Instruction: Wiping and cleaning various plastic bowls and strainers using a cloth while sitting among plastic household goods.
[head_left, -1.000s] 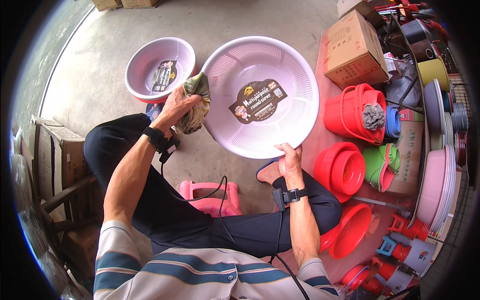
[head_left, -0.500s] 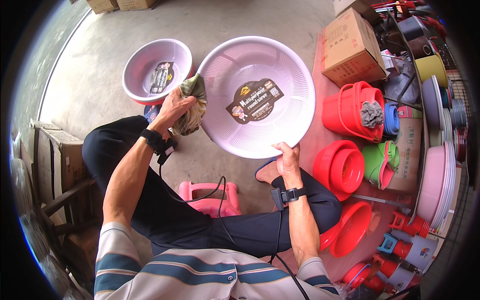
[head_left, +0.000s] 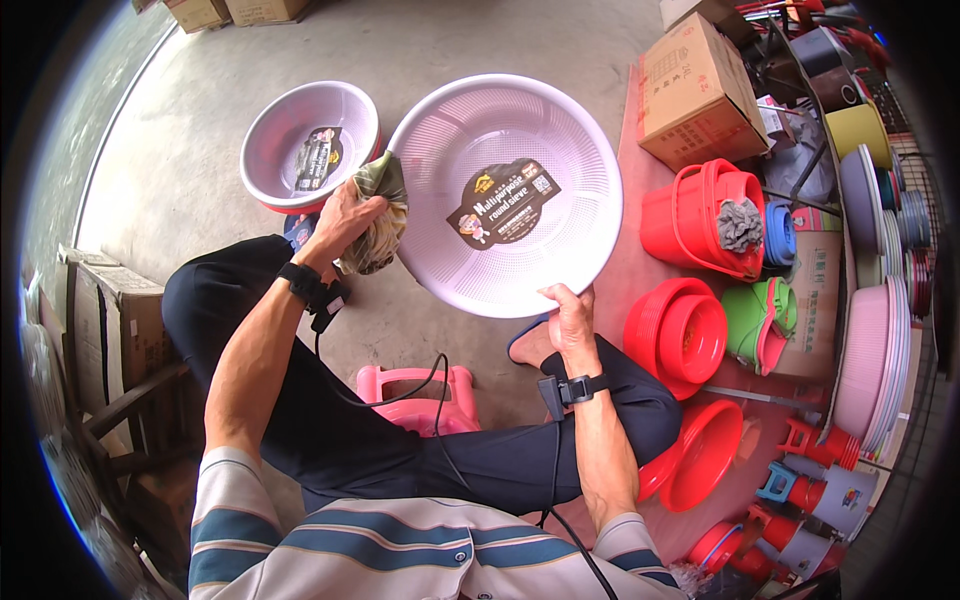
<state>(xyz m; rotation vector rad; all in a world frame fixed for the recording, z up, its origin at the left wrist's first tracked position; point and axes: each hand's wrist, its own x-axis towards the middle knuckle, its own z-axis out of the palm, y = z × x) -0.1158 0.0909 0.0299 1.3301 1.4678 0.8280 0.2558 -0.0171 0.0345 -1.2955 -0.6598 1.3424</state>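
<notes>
- With left fingers (head_left: 368,207), clutching a scrunched-up cloth (head_left: 372,247) right by the big pale sieve (head_left: 540,240)
- With right fingers (head_left: 560,294), just gripping its near rim, thumb on top

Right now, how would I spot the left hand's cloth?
Find the big lavender sieve. By its left rim, the left hand grips a bunched cloth. Its green-and-tan pattern sets it apart from the plain gray rag at the red bucket.

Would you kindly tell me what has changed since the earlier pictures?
Little: the scene shifts slightly left in view, apparently from head movement. Nothing was gripped or let go; the left hand still holds the cloth at the left rim of the large sieve, the right hand its near rim.
</notes>
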